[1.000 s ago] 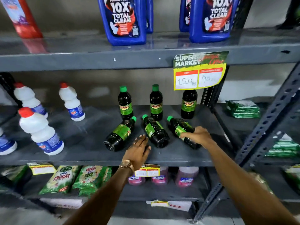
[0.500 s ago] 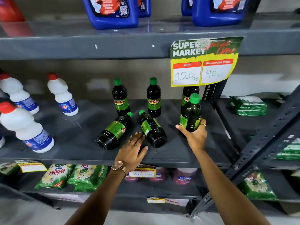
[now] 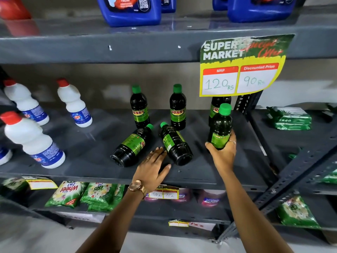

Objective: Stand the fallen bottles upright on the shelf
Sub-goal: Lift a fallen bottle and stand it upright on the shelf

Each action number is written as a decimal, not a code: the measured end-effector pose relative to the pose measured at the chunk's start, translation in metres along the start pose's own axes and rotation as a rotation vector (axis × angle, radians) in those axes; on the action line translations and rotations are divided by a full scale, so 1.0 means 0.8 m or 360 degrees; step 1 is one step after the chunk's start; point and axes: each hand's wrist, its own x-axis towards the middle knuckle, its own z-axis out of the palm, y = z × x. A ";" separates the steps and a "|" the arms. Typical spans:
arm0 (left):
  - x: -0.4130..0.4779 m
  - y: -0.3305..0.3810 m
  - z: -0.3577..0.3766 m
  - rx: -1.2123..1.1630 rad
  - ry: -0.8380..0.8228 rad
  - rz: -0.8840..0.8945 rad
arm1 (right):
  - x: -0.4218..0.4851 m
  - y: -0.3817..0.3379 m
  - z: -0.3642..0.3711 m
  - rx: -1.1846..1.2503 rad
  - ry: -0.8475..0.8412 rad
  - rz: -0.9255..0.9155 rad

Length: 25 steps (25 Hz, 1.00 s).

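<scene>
I see the right hand (image 3: 223, 154) gripping one dark bottle (image 3: 220, 128) upright; the left hand (image 3: 153, 167) rests flat, fingers spread, between two fallen bottles (image 3: 132, 146) on the shelf (image 3: 82, 161).

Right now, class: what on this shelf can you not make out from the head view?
- Back right bottle: cap hidden by price sign.
- Held bottle: base hidden by right hand.
- Blue jugs: tops cut off by the top edge.
- Lower price tag: writing too small.
</scene>
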 end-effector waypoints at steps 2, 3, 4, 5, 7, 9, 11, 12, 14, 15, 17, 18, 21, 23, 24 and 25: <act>0.001 -0.001 0.001 0.0005 0.0010 0.0018 | -0.005 -0.001 -0.006 -0.0041 -0.0016 -0.0018; 0.001 -0.001 0.002 0.0006 0.0018 0.0025 | -0.006 -0.003 -0.004 -0.0092 0.0044 -0.0048; 0.001 -0.003 0.002 0.0011 0.0024 0.0027 | -0.006 -0.006 0.000 -0.0154 0.0127 -0.0057; 0.002 -0.003 0.003 0.0017 0.0026 0.0031 | -0.005 -0.010 0.004 -0.0220 0.0191 -0.0042; 0.001 -0.004 0.004 0.0020 0.0024 0.0027 | -0.004 -0.009 0.006 -0.0258 0.0224 -0.0040; 0.001 -0.003 0.003 0.0014 0.0014 0.0010 | -0.005 -0.008 0.000 -0.0152 0.0099 -0.0039; 0.001 -0.002 0.001 0.0010 0.0004 -0.0005 | -0.007 -0.007 -0.006 -0.0099 0.0067 -0.0010; 0.001 -0.002 0.001 0.0009 -0.0004 -0.0007 | -0.007 -0.007 -0.006 -0.0107 0.0110 -0.0013; 0.001 0.000 -0.001 -0.0001 -0.0019 -0.0009 | -0.008 -0.007 -0.002 -0.0112 0.0154 -0.0014; 0.000 0.000 -0.001 -0.0008 -0.0024 -0.0012 | -0.007 -0.006 0.000 -0.0124 0.0146 -0.0003; 0.000 0.000 -0.001 -0.0016 -0.0033 -0.0026 | -0.004 -0.001 -0.002 -0.0194 0.0112 -0.0007; 0.000 0.000 -0.002 -0.0018 -0.0032 -0.0033 | -0.003 0.001 -0.005 -0.0230 0.0088 -0.0022; -0.001 0.000 -0.002 -0.0031 -0.0038 -0.0036 | -0.025 0.001 -0.024 -0.0236 0.0063 -0.0056; 0.000 0.000 -0.001 -0.0049 -0.0043 -0.0030 | -0.054 0.002 -0.039 -0.0234 0.0128 -0.0053; 0.000 -0.001 -0.001 -0.0053 -0.0037 -0.0024 | -0.070 0.005 -0.047 -0.0249 0.0160 -0.0053; 0.000 -0.001 -0.001 -0.0049 -0.0025 -0.0016 | -0.083 0.008 -0.055 -0.0257 0.0176 -0.0059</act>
